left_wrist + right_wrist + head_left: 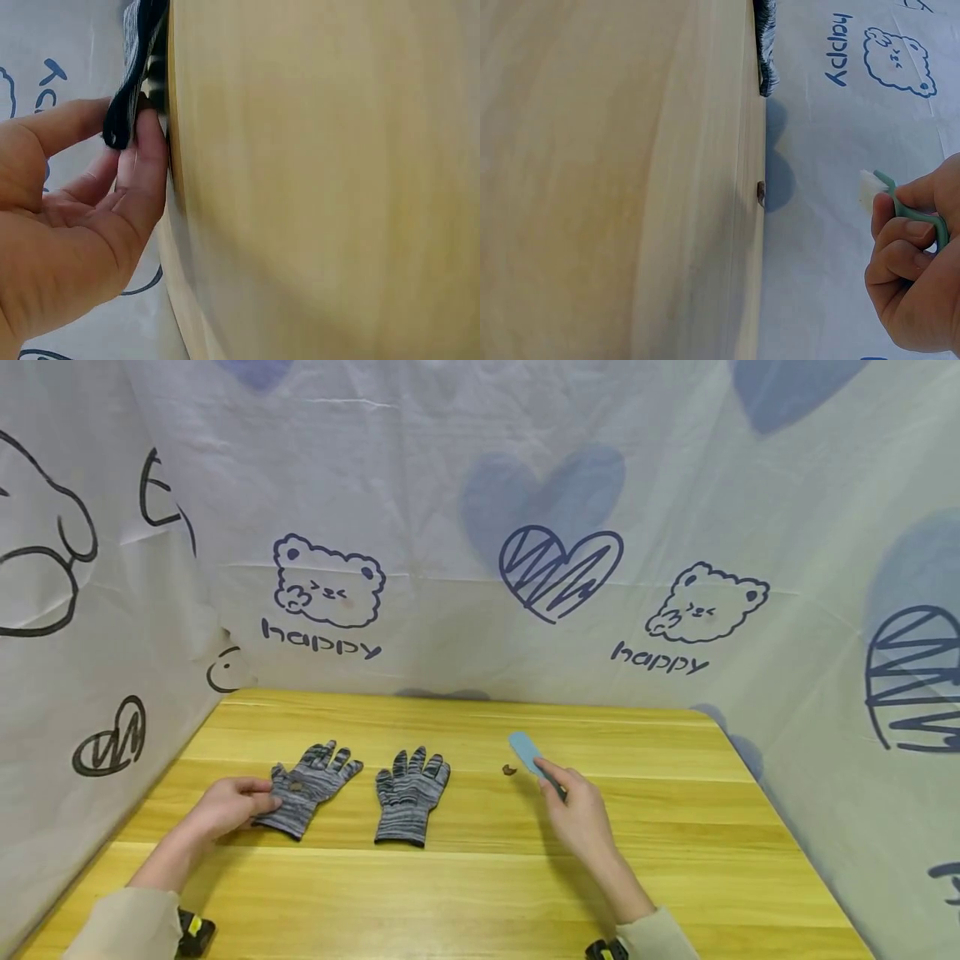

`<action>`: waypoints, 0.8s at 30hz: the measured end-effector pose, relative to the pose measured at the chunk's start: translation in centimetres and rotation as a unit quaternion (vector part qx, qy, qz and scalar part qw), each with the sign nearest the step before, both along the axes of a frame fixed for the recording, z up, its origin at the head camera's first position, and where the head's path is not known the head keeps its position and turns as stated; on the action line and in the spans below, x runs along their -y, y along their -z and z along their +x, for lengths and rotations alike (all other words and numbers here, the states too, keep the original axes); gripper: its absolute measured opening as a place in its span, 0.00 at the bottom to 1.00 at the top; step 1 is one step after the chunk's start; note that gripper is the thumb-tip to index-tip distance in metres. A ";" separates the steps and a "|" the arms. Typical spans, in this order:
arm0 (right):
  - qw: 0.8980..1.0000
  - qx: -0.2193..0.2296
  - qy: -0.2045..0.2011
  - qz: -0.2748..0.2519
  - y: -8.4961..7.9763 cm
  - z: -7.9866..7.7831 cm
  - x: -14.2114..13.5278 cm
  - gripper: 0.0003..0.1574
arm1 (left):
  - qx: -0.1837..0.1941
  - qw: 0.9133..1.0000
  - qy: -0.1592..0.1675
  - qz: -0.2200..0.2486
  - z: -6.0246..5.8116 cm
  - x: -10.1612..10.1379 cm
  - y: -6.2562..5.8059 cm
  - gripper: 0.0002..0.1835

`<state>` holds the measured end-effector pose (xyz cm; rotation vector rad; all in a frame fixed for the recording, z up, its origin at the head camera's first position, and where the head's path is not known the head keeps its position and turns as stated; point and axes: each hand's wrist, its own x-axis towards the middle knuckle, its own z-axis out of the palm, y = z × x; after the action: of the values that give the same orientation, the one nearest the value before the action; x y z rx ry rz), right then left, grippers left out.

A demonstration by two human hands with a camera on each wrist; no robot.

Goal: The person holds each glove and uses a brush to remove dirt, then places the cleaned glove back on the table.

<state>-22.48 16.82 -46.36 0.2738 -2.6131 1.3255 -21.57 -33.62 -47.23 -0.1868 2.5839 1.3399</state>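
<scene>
On the table's left lies a grey-and-black knitted glove (311, 785) with a brownish patch (296, 787) on it. My left hand (228, 806) pinches this glove's edge near the cuff between thumb and fingers; the left wrist view shows the dark cuff (120, 124) in that pinch. A matching glove (408, 802) lies flat to its right, fingers pointing away. My right hand (581, 814) grips a blue-green brush (522, 746) by its handle, raised off the table. White bristles (870, 187) show in the right wrist view. Near the brush lies a small brown scrap (509, 769).
The yellow wood-grain table (465, 902) ends at a pale cloth backdrop (435, 635) printed with bears and hearts, which also hangs at both sides. Black devices (195, 933) sit at both wrists.
</scene>
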 end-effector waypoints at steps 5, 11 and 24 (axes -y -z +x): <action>1.000 -0.001 -0.003 0.000 0.0 0.0 0.0 0.23 | 0.008 1.000 0.000 0.009 -0.1 -0.4 -0.1 0.34; 1.000 -0.001 -0.002 0.003 0.0 0.1 0.0 0.23 | 0.024 0.996 0.006 0.084 -0.5 -0.8 0.1 0.34; 1.000 0.002 0.002 0.002 0.2 -0.1 0.0 0.23 | 0.039 0.985 0.012 0.166 -0.8 -1.0 0.3 0.35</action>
<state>-22.58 16.84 -46.60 0.2683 -2.6181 1.3205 -22.38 -32.61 -47.53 -0.1461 2.2504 1.6900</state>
